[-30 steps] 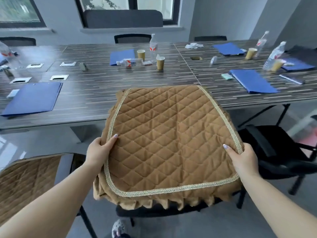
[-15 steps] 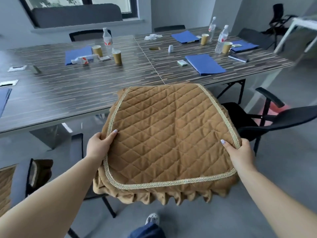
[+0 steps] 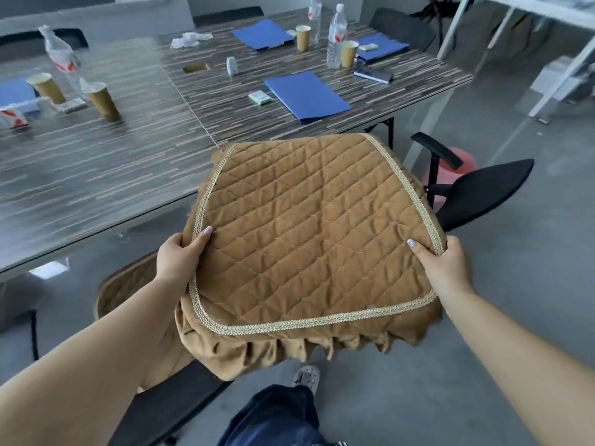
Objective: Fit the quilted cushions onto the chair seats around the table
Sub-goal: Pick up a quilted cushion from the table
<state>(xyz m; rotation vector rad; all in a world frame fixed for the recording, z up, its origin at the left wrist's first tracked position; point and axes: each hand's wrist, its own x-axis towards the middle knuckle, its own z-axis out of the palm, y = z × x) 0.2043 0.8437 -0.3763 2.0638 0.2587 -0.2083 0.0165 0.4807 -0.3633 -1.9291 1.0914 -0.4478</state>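
A brown quilted cushion (image 3: 309,233) with gold braid and a ruffled skirt hangs in the air in front of me, held flat. My left hand (image 3: 177,259) grips its left edge, thumb on top. My right hand (image 3: 444,265) grips its right edge the same way. A bare black chair (image 3: 483,191) with an armrest stands to the right behind the cushion, beside the table. Under my left arm a chair (image 3: 128,284) wears a fitted brown cushion, mostly hidden.
The long striped table (image 3: 128,162) carries blue folders (image 3: 306,94), paper cups (image 3: 101,99) and water bottles (image 3: 335,37). A black chair part (image 3: 167,403) lies low at my left. My shoe (image 3: 306,376) and grey floor show below. White frame legs (image 3: 560,75) stand far right.
My view has swung right along the table while both hands carry the cushion the same way. The bare black chair has come closer to the cushion's right side.
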